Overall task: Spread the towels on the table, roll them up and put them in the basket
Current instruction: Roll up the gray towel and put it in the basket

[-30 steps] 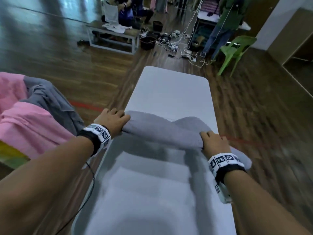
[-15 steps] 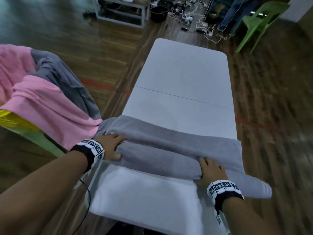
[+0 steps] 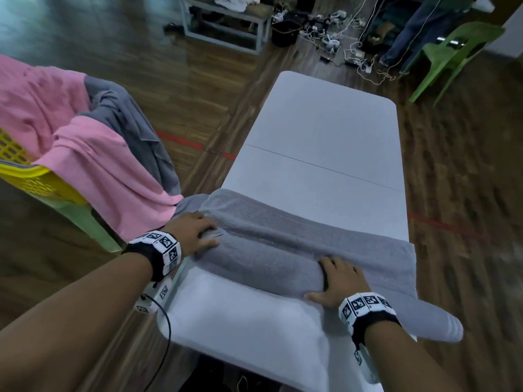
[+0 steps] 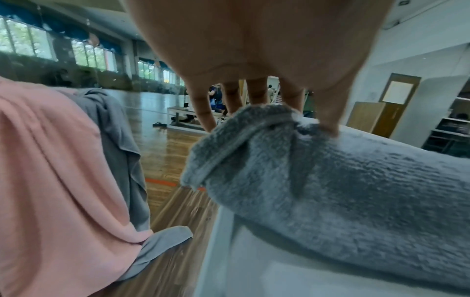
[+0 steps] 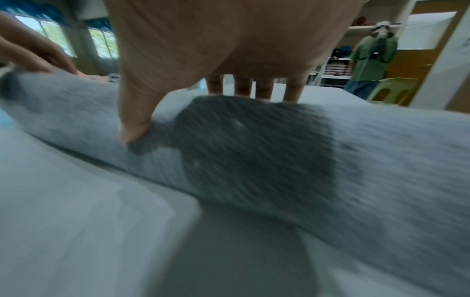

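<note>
a grey towel [image 3: 283, 250], rolled for most of its length, is seen lying across the near part of the white table [image 3: 325, 131], its right end hanging past the table edge. the roll is held by the right hand [image 3: 339, 284], fingers laid over its top and thumb tucked against its near side. its left end is gripped by the left hand [image 3: 189, 233]. further left, a yellow basket [image 3: 31, 176] is draped with pink and grey cloths [image 3: 93, 154].
</note>
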